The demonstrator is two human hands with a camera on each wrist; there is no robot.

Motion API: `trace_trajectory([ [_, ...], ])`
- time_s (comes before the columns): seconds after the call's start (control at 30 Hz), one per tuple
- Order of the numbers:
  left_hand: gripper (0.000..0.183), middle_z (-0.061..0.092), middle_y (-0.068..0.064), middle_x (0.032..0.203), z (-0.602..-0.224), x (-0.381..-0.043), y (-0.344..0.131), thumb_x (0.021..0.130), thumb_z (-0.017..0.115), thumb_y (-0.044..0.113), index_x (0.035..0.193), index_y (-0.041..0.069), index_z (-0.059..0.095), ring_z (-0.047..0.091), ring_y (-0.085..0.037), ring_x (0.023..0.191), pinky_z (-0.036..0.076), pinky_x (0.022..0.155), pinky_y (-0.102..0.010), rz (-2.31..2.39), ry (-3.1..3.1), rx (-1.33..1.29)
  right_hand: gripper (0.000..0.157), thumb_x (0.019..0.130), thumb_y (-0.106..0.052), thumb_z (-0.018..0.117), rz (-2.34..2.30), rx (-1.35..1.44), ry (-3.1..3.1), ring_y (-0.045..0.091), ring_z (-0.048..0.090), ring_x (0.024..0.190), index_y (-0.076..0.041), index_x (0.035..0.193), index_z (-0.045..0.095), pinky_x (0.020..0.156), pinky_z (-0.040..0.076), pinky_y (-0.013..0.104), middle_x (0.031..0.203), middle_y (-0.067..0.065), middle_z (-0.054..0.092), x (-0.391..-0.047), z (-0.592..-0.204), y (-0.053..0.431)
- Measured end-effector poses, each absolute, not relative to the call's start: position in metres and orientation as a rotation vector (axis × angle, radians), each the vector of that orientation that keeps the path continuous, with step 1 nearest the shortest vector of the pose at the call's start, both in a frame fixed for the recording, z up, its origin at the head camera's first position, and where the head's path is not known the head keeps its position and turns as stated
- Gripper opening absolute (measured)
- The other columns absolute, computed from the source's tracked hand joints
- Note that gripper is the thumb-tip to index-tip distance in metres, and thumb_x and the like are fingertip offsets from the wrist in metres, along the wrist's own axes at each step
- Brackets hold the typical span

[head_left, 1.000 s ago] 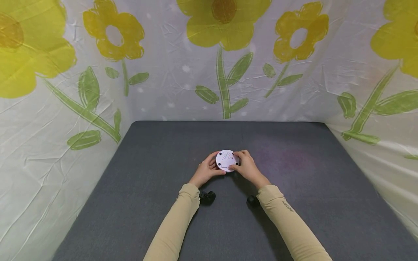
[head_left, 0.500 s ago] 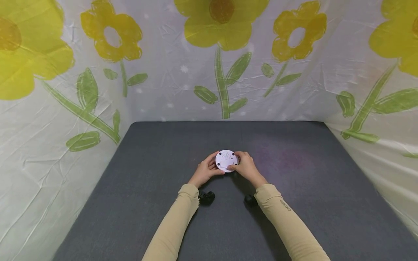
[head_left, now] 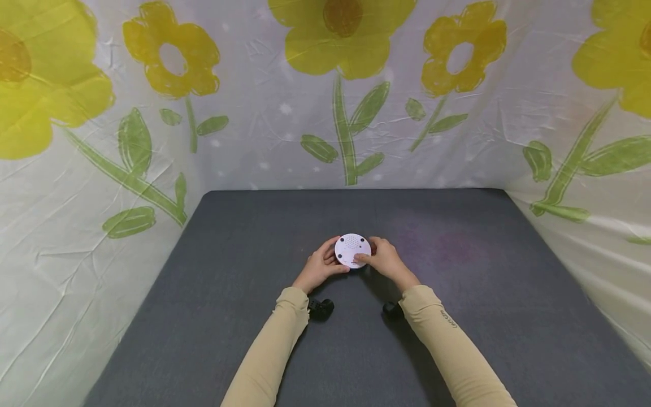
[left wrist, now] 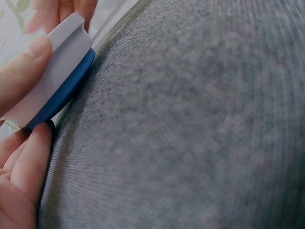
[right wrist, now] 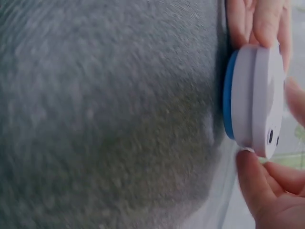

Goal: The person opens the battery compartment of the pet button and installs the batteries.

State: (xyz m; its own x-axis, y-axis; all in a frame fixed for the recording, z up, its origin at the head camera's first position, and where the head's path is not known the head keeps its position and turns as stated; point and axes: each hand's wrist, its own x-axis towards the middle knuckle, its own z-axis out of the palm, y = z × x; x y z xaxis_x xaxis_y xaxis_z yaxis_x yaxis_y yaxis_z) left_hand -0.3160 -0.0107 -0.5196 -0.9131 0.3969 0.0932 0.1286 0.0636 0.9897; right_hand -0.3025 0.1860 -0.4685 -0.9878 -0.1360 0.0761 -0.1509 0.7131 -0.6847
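Observation:
A round white plastic device (head_left: pixel 351 245) with speaker holes and dark round feet is held with its underside facing up, close over the grey table. Its lower side shows a blue rim (left wrist: pixel 66 90) in the left wrist view. My left hand (head_left: pixel 317 268) grips it by the left edge, thumb at the near side and fingers around the far side. At the right edge is my right hand (head_left: pixel 389 262), its thumb pressing on the near part of the white underside and its curled fingers at the rim. In the right wrist view the device (right wrist: pixel 262 95) stands edge-on between both hands.
The grey table (head_left: pixel 264 226) extends around the hands. A white curtain (head_left: pixel 254 113) with yellow flowers hangs behind and at both sides. Black wrist-worn camera parts (head_left: pixel 321 310) stick out below the sleeves.
The right fingers have moved from the device's upper face to its right edge, uncovering a foot there. The right thumb has shifted slightly up the underside. The left hand keeps its grip.

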Motion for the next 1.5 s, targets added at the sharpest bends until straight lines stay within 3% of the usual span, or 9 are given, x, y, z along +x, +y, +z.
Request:
trace_trajectory([
  [0.17, 0.080, 0.043, -0.020, 0.137, -0.521, -0.317, -0.011, 0.073, 0.079, 0.004, 0.138, 0.004, 0.033, 0.046, -0.025, 0.121, 0.042, 0.094, -0.033, 1.970, 2.122, 0.477, 0.034, 0.090, -0.023, 0.062, 1.237, 0.249, -2.924, 0.018, 0.059, 0.070, 0.007, 0.104, 0.062, 0.063, 0.047, 0.030, 0.081, 0.011, 0.064, -0.299, -0.466, 0.191],
  [0.33, 0.068, 0.049, -0.020, 0.130, -0.520, -0.317, -0.011, 0.072, 0.079, 0.003, 0.128, -0.001, 0.040, 0.050, -0.024, 0.117, 0.044, 0.092, -0.031, 1.961, 2.158, 0.423, 0.027, 0.093, -0.015, 0.057, 1.526, 0.251, -2.884, 0.019, 0.063, 0.060, 0.010, 0.103, 0.061, 0.058, 0.052, 0.028, 0.074, 0.014, 0.066, -0.298, -0.464, 0.193],
  [0.5, 0.067, 0.050, -0.022, 0.128, -0.510, -0.312, -0.011, 0.075, 0.076, 0.001, 0.133, -0.001, 0.043, 0.049, -0.027, 0.117, 0.043, 0.093, -0.033, 1.966, 2.156, 0.505, 0.027, 0.093, -0.011, 0.055, 1.755, 0.220, -2.828, 0.027, 0.066, 0.064, 0.014, 0.104, 0.057, 0.062, 0.055, 0.037, 0.079, 0.022, 0.066, -0.299, -0.460, 0.197],
  [0.67, 0.073, 0.044, -0.024, 0.134, -0.499, -0.309, -0.009, 0.080, 0.071, 0.001, 0.142, 0.000, 0.033, 0.048, -0.033, 0.118, 0.043, 0.092, -0.039, 1.894, 2.227, 0.588, 0.039, 0.095, -0.015, 0.052, 1.870, 0.128, -2.806, 0.031, 0.066, 0.074, 0.017, 0.118, 0.047, 0.070, 0.054, 0.038, 0.094, 0.027, 0.062, -0.301, -0.449, 0.198],
  [0.77, 0.074, 0.046, -0.017, 0.134, -0.499, -0.314, -0.007, 0.085, 0.069, 0.013, 0.146, 0.006, 0.027, 0.051, -0.024, 0.116, 0.045, 0.091, -0.034, 1.754, 2.350, 0.549, 0.046, 0.096, -0.020, 0.052, 1.832, 0.079, -2.812, 0.034, 0.065, 0.084, 0.014, 0.125, 0.042, 0.079, 0.051, 0.041, 0.106, 0.028, 0.058, -0.301, -0.440, 0.196],
  [0.9, 0.069, 0.057, -0.015, 0.122, -0.497, -0.320, -0.003, 0.093, 0.057, 0.036, 0.146, 0.006, 0.026, 0.060, -0.016, 0.100, 0.048, 0.085, -0.028, 1.579, 2.516, 0.490, 0.047, 0.097, -0.027, 0.050, 1.794, 0.033, -2.799, 0.036, 0.062, 0.092, 0.010, 0.126, 0.043, 0.085, 0.048, 0.042, 0.116, 0.027, 0.053, -0.302, -0.431, 0.196],
  [1.1, 0.061, 0.050, -0.021, 0.129, -0.484, -0.320, 0.007, 0.098, 0.039, 0.044, 0.141, 0.000, 0.036, 0.058, -0.023, 0.106, 0.049, 0.082, -0.026, 1.774, 2.388, 0.343, 0.043, 0.098, -0.030, 0.048, 1.943, -0.045, -2.697, 0.036, 0.062, 0.089, 0.010, 0.114, 0.042, 0.082, 0.050, 0.042, 0.115, 0.028, 0.047, -0.305, -0.430, 0.200],
  [1.3, 0.073, 0.055, -0.020, 0.124, -0.480, -0.316, 0.015, 0.095, 0.030, 0.057, 0.134, -0.003, 0.046, 0.059, -0.025, 0.105, 0.049, 0.085, -0.032, 1.736, 2.439, 0.231, 0.042, 0.096, -0.032, 0.051, 1.901, 0.006, -2.683, 0.038, 0.059, 0.095, 0.008, 0.107, 0.043, 0.084, 0.049, 0.044, 0.111, 0.026, 0.048, -0.304, -0.433, 0.205],
  [1.5, 0.068, 0.064, -0.015, 0.098, -0.475, -0.318, 0.018, 0.092, 0.036, 0.060, 0.113, 0.001, 0.062, 0.062, -0.021, 0.084, 0.050, 0.073, -0.034, 1.560, 2.608, 0.285, 0.043, 0.092, -0.025, 0.060, 1.847, 0.138, -2.665, 0.040, 0.052, 0.104, 0.006, 0.117, 0.045, 0.089, 0.044, 0.049, 0.112, 0.024, 0.053, -0.303, -0.429, 0.205],
])
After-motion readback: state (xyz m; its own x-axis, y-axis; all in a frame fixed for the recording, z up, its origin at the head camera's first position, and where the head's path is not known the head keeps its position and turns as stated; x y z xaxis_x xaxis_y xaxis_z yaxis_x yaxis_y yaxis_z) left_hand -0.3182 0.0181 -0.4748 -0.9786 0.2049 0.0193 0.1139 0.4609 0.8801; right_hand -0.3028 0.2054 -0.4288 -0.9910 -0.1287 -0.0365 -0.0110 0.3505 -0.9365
